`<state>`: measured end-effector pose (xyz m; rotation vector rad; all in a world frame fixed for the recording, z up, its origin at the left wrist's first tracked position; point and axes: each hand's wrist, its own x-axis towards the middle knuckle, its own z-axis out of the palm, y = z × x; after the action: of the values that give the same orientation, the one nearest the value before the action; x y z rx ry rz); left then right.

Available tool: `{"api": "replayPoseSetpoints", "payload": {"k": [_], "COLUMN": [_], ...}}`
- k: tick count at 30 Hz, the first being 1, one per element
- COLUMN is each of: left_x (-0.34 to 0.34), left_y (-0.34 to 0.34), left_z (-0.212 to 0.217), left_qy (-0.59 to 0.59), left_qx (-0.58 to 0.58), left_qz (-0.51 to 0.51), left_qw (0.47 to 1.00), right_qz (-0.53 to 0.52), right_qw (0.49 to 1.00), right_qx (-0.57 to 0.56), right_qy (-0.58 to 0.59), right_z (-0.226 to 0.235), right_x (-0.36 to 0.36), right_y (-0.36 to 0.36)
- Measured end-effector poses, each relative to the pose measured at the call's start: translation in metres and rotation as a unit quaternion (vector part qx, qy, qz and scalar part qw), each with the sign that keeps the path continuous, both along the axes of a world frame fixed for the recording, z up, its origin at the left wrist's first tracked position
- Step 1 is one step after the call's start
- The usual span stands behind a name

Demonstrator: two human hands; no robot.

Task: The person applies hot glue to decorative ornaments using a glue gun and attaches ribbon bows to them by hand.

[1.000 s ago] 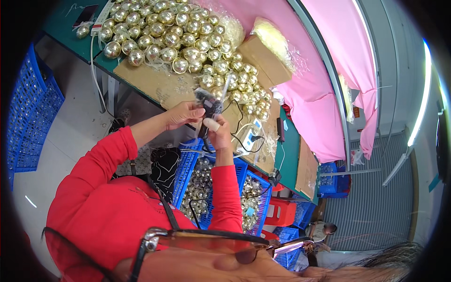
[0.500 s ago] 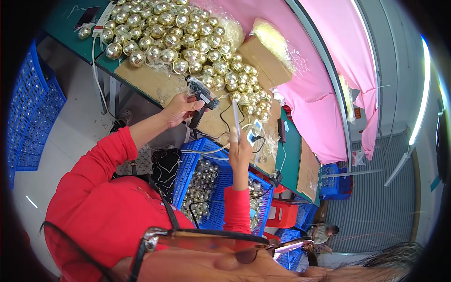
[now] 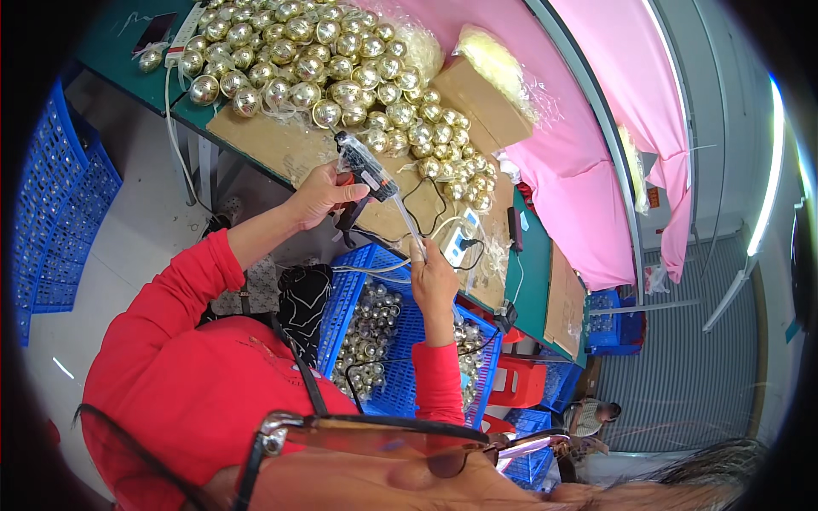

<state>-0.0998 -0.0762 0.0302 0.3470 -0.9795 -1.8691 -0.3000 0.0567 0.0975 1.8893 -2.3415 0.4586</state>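
Note:
My left hand [image 3: 326, 196] is wrapped round a dark glue gun [image 3: 366, 167] with a clear covering over part of its body, held just above the near edge of the table. Between the fingers of my right hand [image 3: 434, 281] is a translucent glue stick [image 3: 408, 216], slanting up to the gun. The stick's upper tip meets the end of the gun's body; whether it has entered cannot be made out. Close beyond the gun lies a heap of shiny gold balls [image 3: 328, 72], several wrapped in clear film.
Cardboard [image 3: 256, 140] covers part of the green table [image 3: 128, 81]. A power strip [image 3: 463, 238] with plugged cords lies right of the gun. Below my hands stands a blue basket [image 3: 400, 336] of small metallic balls. Red stools [image 3: 518, 381] and a seated person [image 3: 588, 417] are farther right.
My right hand has tilted the glue stick leftward, bringing its tip from apart to the end of the glue gun. My left hand keeps its grip, nearly still.

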Motion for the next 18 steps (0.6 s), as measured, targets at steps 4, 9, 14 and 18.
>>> {"api": "replayPoseSetpoints", "payload": {"k": [4, 9, 14, 18], "left_x": [0.001, 0.003, 0.006, 0.008], "left_y": [0.004, 0.003, 0.01, 0.018], "left_z": [0.003, -0.003, 0.004, 0.012], "left_qy": [0.007, 0.004, 0.005, -0.014], "left_qx": [0.007, -0.009, -0.01, -0.033], "left_qz": [0.007, -0.008, -0.004, -0.013], "left_qw": [1.0, 1.0, 1.0, 0.999], "right_qz": [-0.006, 0.001, 0.016, 0.116], "right_qw": [0.999, 1.0, 0.999, 0.987], "right_qx": [0.03, 0.021, -0.004, -0.042], "right_qy": [0.018, 0.018, 0.034, -0.1], "right_z": [0.0, -0.003, 0.005, 0.009], "right_x": [-0.002, -0.003, 0.001, 0.004], "right_y": [0.0, 0.004, 0.007, 0.007]}}
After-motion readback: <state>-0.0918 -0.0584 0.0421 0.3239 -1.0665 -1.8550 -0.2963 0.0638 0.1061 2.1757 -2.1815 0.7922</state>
